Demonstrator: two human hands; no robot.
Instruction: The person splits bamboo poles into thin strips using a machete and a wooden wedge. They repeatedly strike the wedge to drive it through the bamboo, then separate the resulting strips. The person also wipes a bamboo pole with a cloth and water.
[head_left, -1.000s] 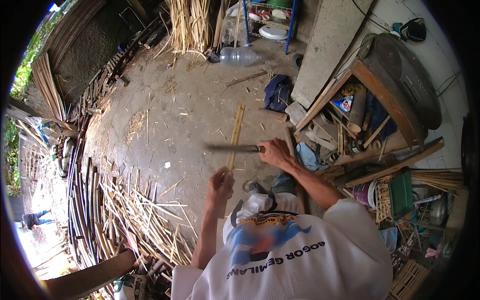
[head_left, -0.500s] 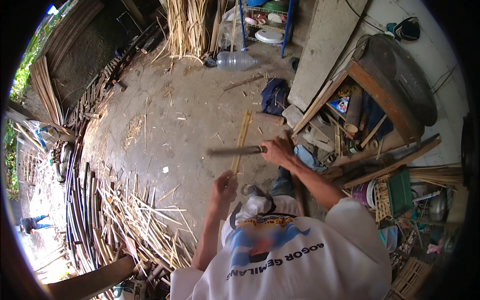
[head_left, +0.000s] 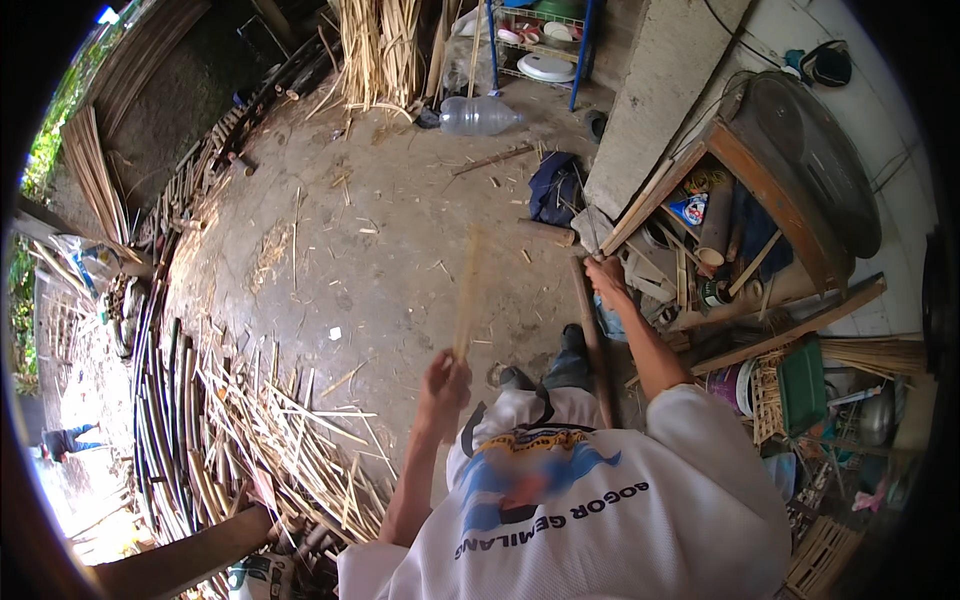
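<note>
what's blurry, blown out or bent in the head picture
Head view, centre: the pale strip in the left hand is smeared, likely by motion, while the floor around it looks clearer; head view, left edge: the outdoor ground is washed out nearly white; head view, rim: straight edges bow and the corners go black.

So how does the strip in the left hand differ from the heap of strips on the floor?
The bamboo strip is one piece; the strip heap holds many. The bamboo strip is gripped in the left hand, while the strip heap lies crisscrossed. The bamboo strip looks blurred, the strip heap sharper. Both look thin and pale.
</note>
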